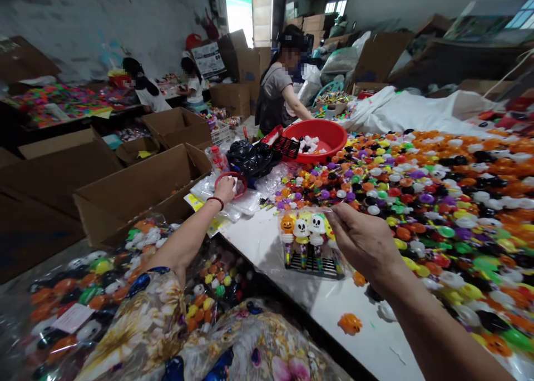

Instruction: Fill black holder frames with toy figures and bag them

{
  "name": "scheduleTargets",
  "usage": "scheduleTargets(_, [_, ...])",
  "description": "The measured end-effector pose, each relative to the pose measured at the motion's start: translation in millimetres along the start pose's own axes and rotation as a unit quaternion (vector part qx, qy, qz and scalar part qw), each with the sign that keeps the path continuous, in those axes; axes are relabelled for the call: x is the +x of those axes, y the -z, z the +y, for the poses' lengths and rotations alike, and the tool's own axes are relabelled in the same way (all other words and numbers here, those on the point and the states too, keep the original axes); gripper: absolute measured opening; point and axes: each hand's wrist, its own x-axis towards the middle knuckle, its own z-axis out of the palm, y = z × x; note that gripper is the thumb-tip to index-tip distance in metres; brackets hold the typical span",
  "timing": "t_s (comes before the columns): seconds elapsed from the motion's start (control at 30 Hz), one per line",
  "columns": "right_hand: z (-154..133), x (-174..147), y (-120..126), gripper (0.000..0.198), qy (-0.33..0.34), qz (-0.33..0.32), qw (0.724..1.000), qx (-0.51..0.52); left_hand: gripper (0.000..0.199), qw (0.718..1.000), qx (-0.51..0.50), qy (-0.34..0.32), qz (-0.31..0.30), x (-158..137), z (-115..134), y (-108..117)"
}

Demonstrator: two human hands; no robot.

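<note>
In the middle of the head view, my right hand point(361, 239) pinches the top corner of a clear plastic bag point(277, 258) just over the white table. Inside the bag, skull and pumpkin-headed toys point(309, 228) stand in a row in a black slotted rack point(308, 263). Farther off to the left, my left hand point(226, 189) reaches into a small red bowl point(245, 187) with whitish contents. Its fingertips are hidden, so I cannot tell what they hold. Clear plastic bags point(246, 206) lie beside the bowl.
Heaped colourful toys point(421, 203) cover the table's right side. A large red basin point(336, 142) holds white pieces, next to a black plastic bag point(254, 161). Open cardboard boxes point(142, 189) and bagged toys point(87, 292) stand left. A person point(280, 86) works behind the basin; others sit farther back.
</note>
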Motion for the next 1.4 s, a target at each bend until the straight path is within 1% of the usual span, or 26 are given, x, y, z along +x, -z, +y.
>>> scheduleTargets(0.17, [1,0,-1,0.042,-0.003,0.006,1.0,0.003,0.006,0.997,-0.07,0.02,0.03,0,0,1])
scheduleTargets(0.27, [1,0,-2,0.043,-0.01,0.002,1.0,0.004,0.024,0.988,-0.133,0.021,0.073,0,0,3])
scheduleTargets(0.33, [1,1,-1,0.043,-0.012,-0.005,1.0,0.006,0.032,0.976,-0.185,0.008,0.112,-1,1,7])
scheduleTargets(0.43, [-1,3,1,0.043,-0.017,-0.016,1.0,0.007,0.035,0.95,-0.264,-0.016,0.169,-11,8,21])
scheduleTargets(0.5, [-3,3,2,0.044,-0.022,-0.023,0.999,0.01,0.033,0.924,-0.324,-0.029,0.201,-32,18,39])
scheduleTargets(0.53, [-6,2,3,0.044,-0.022,-0.028,0.999,0.016,0.032,0.911,-0.354,-0.037,0.21,-50,24,51])
scheduleTargets(0.57, [-9,0,4,0.044,-0.019,-0.035,0.999,0.027,0.029,0.871,-0.435,-0.059,0.219,-71,32,64])
scheduleTargets(0.6, [-13,-2,4,0.044,-0.015,-0.041,0.998,0.04,0.026,0.842,-0.496,-0.09,0.193,-96,40,78])
scheduleTargets(0.63, [-17,-5,5,0.043,-0.008,-0.049,0.997,0.053,0.023,0.825,-0.533,-0.122,0.143,-123,48,92])
scheduleTargets(0.67, [-22,-9,4,0.041,0.001,-0.055,0.996,0.065,0.022,0.812,-0.555,-0.163,0.074,-150,57,105])
scheduleTargets(0.7, [-27,-14,3,0.039,0.011,-0.061,0.995,0.073,0.022,0.799,-0.559,-0.221,-0.029,-175,66,115])
scheduleTargets(0.73, [-32,-20,2,0.037,0.02,-0.064,0.995,0.078,0.021,0.778,-0.547,-0.281,-0.128,-198,75,123])
scheduleTargets(0.77, [-37,-27,0,0.034,0.03,-0.066,0.994,0.08,0.02,0.769,-0.524,-0.309,-0.195,-217,83,127])
scheduleTargets(0.8, [-42,-34,-2,0.031,0.037,-0.068,0.994,0.08,0.019,0.772,-0.493,-0.325,-0.236,-232,91,128])
scheduleTargets(0.83, [-47,-41,-4,0.028,0.044,-0.068,0.994,0.079,0.019,0.78,-0.469,-0.329,-0.251,-243,97,125])
scheduleTargets(0.87, [-52,-48,-7,0.025,0.051,-0.065,0.993,0.079,0.019,0.795,-0.452,-0.321,-0.245,-252,102,118])
scheduleTargets(0.9, [-56,-56,-11,0.023,0.063,-0.06,0.993,0.08,0.02,0.812,-0.447,-0.303,-0.222,-257,106,110])
scheduleTargets(0.97, [-64,-71,-18,0.022,0.098,-0.041,0.991,0.077,0.022,0.839,-0.466,-0.233,-0.155,-264,110,90])
scheduleTargets(1.0, [-68,-78,-22,0.021,0.118,-0.034,0.99,0.071,0.023,0.845,-0.486,-0.186,-0.126,-266,111,80])
scheduleTargets(1.03, [-72,-84,-26,0.02,0.137,-0.034,0.988,0.063,0.025,0.843,-0.51,-0.137,-0.107,-267,112,71])
scheduleTargets(1.07, [-76,-89,-30,0.017,0.153,-0.041,0.986,0.051,0.027,0.834,-0.535,-0.093,-0.096,-267,114,63])
scheduleTargets(1.13, [-83,-95,-36,0.012,0.174,-0.065,0.982,0.028,0.033,0.81,-0.579,-0.025,-0.088,-267,117,51])
scheduleTargets(1.2, [-89,-96,-40,0.012,0.19,-0.081,0.978,0.017,0.038,0.789,-0.61,0.024,-0.073,-263,120,43])
scheduleTargets(1.27, [-94,-96,-43,0.016,0.205,-0.078,0.975,0.012,0.037,0.778,-0.623,0.057,-0.048,-257,122,35])
scheduleTargets(1.33, [-98,-97,-45,0.02,0.221,-0.07,0.973,0.006,0.033,0.786,-0.615,0.059,-0.022,-251,123,27])
scheduleTargets(1.4, [-101,-99,-48,0.022,0.235,-0.068,0.97,0.002,0.03,0.815,-0.579,0.032,0.014,-245,124,17])
